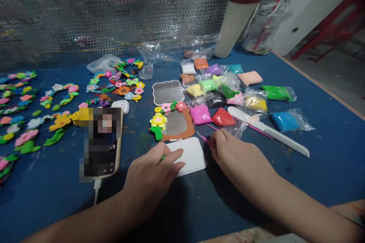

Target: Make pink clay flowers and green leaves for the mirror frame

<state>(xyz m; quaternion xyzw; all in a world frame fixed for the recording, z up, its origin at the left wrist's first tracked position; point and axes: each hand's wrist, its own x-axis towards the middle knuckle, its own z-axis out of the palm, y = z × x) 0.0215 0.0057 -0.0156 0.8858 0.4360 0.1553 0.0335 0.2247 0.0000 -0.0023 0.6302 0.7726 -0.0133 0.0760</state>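
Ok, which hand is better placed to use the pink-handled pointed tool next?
Probably the right hand: it grips the pink-handled pointed tool beside the white board. The left hand is occupied over the board, fingers at a green piece.

On the blue table (322,171) we lay our left hand (158,169) on a white rounded rectangular panel (192,153), bits of green (163,157) showing by our fingers; our right hand (228,148) pinches a slim pink tool (207,141) just beside it; beyond we see a brown-framed mirror (175,124) with flower trim, near a red packet (224,117) and a white comb (268,131); left of us, a phone (114,157) is plugged into a white cable (97,188).
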